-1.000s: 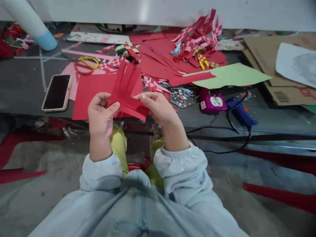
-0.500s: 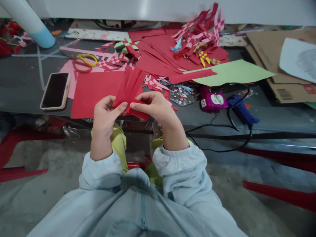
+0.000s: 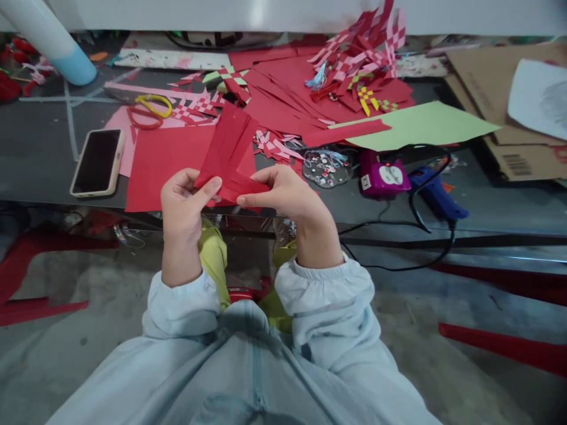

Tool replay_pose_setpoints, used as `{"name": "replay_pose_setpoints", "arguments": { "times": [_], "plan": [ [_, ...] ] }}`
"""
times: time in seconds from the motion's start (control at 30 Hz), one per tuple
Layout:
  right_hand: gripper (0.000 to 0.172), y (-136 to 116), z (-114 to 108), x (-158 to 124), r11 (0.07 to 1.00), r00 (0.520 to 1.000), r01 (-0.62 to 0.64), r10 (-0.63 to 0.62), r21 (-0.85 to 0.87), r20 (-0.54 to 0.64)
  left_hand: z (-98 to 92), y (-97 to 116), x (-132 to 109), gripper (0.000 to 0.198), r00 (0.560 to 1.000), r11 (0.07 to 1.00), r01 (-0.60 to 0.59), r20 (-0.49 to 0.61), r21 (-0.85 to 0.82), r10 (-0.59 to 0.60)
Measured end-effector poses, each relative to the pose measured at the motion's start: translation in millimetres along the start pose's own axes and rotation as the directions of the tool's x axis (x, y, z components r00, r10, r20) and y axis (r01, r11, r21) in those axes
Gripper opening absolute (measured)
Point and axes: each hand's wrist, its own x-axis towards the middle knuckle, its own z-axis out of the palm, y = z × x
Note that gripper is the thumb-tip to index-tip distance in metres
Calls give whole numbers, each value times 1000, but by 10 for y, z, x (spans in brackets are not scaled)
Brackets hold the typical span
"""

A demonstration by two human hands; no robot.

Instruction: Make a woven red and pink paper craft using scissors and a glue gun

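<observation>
Both my hands hold a bundle of red paper strips (image 3: 228, 154) just in front of the table's near edge. My left hand (image 3: 182, 203) pinches the strips' lower left end between thumb and fingers. My right hand (image 3: 283, 193) pinches a strip that crosses the others at their lower end. The strips fan upward over a red paper sheet (image 3: 165, 165) lying on the table.
A phone (image 3: 96, 162) lies left of the red sheet, scissors (image 3: 150, 111) behind it. More red sheets and woven red-and-white pieces (image 3: 358, 56) are piled at the back. A green sheet (image 3: 425, 125), a purple device (image 3: 383, 179), a blue glue gun (image 3: 436, 195) and cardboard (image 3: 496, 88) sit right.
The strips have shifted slightly up and left in my hands. My right fingers have slid along the crossing strip, and the view has drifted a little.
</observation>
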Motion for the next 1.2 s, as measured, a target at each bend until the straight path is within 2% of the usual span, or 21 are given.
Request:
{"name": "replay_pose_setpoints", "arguments": {
  "times": [0.13, 0.27, 0.4, 0.5, 0.7, 1.0, 1.1, 1.2],
  "plan": [
    [31, -4, -43, -24, 996, 997, 12, -19, 90, 79, -22, 0, 7, 38, 1000, 1000, -2, -17, 4, 2],
    [35, 3, -13, -9, 994, 998, 54, -56, 97, 23, -14, 0, -11, 35, 998, 999, 25, 57, 38, -27],
    [55, 28, 32, 34, 996, 994, 88, -86, 16, -64, 27, -5, -34, 31, 988, 998, 53, 145, 37, -58],
    [64, 23, 30, 37, 996, 996, 80, -81, -39, -36, 49, -12, -37, 31, 992, 999, 44, 119, 31, -48],
    [43, -23, -13, -10, 1000, 999, 11, -11, 20, 37, 23, -40, -11, 37, 1000, 1000, -5, 12, 26, 4],
    [31, -26, -73, -49, 998, 1000, -23, 24, 60, -16, -1, -60, 26, 40, 987, 995, -96, -132, -38, 90],
    [31, 13, -79, -31, 992, 998, 12, -3, 128, -69, -10, -46, 30, 41, 986, 995, -62, -157, -73, 50],
    [36, 43, -65, -11, 980, 991, 82, -61, 181, -117, -23, -46, 27, 43, 992, 999, -29, -125, -38, 24]
  ]
}}
